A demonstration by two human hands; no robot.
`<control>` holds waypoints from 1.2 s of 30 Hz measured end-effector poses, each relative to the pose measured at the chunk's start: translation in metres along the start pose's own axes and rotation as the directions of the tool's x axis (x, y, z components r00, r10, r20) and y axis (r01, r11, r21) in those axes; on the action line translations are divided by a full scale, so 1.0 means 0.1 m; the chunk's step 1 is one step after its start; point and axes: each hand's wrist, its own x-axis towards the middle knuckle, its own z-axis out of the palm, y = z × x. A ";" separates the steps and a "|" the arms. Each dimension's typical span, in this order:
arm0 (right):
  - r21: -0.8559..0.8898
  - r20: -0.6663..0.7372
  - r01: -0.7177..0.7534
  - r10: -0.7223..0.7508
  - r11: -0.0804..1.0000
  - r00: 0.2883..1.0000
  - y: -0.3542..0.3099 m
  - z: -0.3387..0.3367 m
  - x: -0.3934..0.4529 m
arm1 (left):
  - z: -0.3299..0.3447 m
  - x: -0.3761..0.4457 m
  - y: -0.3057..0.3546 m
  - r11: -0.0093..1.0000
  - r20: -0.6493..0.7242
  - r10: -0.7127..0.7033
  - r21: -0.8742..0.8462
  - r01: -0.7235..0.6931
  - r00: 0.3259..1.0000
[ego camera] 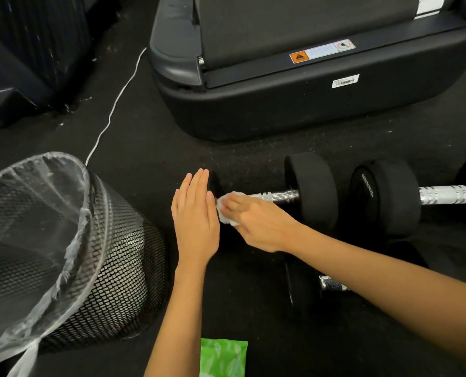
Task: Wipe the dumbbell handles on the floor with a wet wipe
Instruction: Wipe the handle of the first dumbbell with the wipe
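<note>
Floor (150,137): dark, speckled, rubber-like matting with pale crumbs and lint scattered over it, densest at upper left. A thin white cord (114,107) runs across it from the treadmill corner down toward the bin.

Treadmill (294,104): black base fills the upper middle and right; orange warning sticker and a white barcode label on its near end.

Dark ribbed object, upper left, standing on the floor; cannot tell what it is.

Wire-mesh bin (112,268): lower left, black mesh, clear plastic liner folded over the rim.

Green wipes pack (223,357): lying on the floor at the bottom edge, between the forearms.

Dumbbell (313,191): on the floor in front of the treadmill, black round weights, chrome knurled handle. Its left weight is mostly hidden behind the left hand. A second dumbbell (387,197) lies just to its right, end to end; a third (302,287) lies nearer, partly under the right forearm.

Left hand (196,213): released, fingers straight and together, flat against the first dumbbell's left weight.

Right hand (259,224): grasping a white wet wipe (226,210), fingers curled, wipe pressed around the left end of the chrome handle.
</note>
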 end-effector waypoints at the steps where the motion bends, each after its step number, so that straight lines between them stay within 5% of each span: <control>1: 0.014 -0.012 -0.015 0.015 1.000 1.000 0.00 0.01 -0.06 | 0.00 0.00 0.00 1.000 0.000 0.000 0.005 0.000 1.000; 5: 0.045 -0.060 -0.116 0.119 0.992 0.991 -0.03 0.05 -0.04 | 0.01 0.02 0.01 1.000 -0.003 0.003 0.006 -0.003 1.000; 19: 0.093 -0.003 -0.097 0.098 0.991 0.995 0.03 -0.04 0.06 | 0.02 0.03 0.00 1.000 -0.017 0.002 0.030 -0.002 1.000; 23: 0.095 -0.045 -0.201 0.206 0.975 0.978 0.06 -0.06 0.07 | 0.02 0.04 0.01 0.999 -0.015 0.009 0.041 -0.008 1.000; 36: 0.114 -0.006 -0.124 0.125 0.986 0.992 0.03 -0.04 0.08 | 0.01 0.01 0.01 1.000 -0.006 -0.005 0.031 0.005 1.000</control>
